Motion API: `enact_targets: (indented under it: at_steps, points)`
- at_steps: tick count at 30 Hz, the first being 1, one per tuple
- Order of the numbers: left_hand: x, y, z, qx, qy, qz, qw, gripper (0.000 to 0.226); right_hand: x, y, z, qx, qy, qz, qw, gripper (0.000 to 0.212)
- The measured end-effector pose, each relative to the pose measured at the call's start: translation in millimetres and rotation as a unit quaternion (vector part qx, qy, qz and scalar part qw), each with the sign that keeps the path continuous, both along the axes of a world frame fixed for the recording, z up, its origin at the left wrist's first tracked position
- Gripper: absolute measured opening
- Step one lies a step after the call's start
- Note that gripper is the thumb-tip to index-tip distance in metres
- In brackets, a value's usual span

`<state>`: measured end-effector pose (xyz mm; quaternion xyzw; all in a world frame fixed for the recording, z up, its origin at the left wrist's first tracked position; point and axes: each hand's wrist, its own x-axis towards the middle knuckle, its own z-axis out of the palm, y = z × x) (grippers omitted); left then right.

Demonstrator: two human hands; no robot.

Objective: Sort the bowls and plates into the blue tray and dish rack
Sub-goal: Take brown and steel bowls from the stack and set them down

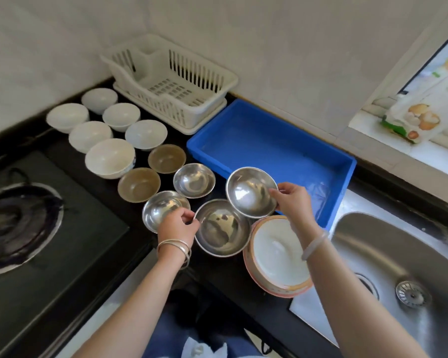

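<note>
Two bare forearms reach up from the bottom edge over a black counter (217,277), with a black gas hob (23,215) at far left. Beyond the hob stand six white bowls (109,157) in two rows, upright and close together. To their right are two brown bowls (139,184), then four shiny steel bowls.

The left hand (177,227), silver bangles (176,248) at its wrist, curls its fingers and thumb in a pinch on the near rim of a small steel bowl (161,208) resting on the counter. Just beside it sits a larger steel bowl (221,228), with another small one (194,180) behind.

The right hand (292,200), with a pale bangle (314,245), pinches the right rim of a raised steel bowl (246,193), tilted toward the camera over the near left wall of the blue tray (282,148). Below that wrist lies a stack of white plates (274,257) with orange rims.

The white slatted dish rack (176,81) stands against the wall, behind and left of the tray. A steel sink (398,254) lies at far right.
</note>
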<state>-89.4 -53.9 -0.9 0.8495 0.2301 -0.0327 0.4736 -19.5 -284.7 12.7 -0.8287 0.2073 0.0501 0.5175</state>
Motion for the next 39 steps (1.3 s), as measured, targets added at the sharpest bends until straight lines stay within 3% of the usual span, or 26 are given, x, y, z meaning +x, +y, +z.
enact_targets:
  at_steps: [12, 17, 22, 39]
  points:
    - [-16.6, 17.7, -33.4, 0.013, 0.068, 0.042, 0.997, 0.008, 35.4, 38.9, -44.7, -0.129, 0.100, 0.078, 0.984, 0.008]
    - [-16.3, 20.8, -41.5, 0.009, 0.080, 0.044, 0.996, 0.010, 36.5, 43.6, -47.3, -0.165, 0.137, 0.090, 0.973, 0.027]
    - [-16.4, 22.0, -48.6, 0.013, 0.083, 0.061, 0.995, 0.009, 38.3, 47.0, -52.3, -0.194, 0.157, 0.104, 0.963, 0.023]
    - [-14.3, 19.4, -48.7, -0.006, 0.084, 0.136, 0.987, 0.011, 41.0, 51.6, -58.4, -0.157, 0.174, 0.068, 0.970, 0.022]
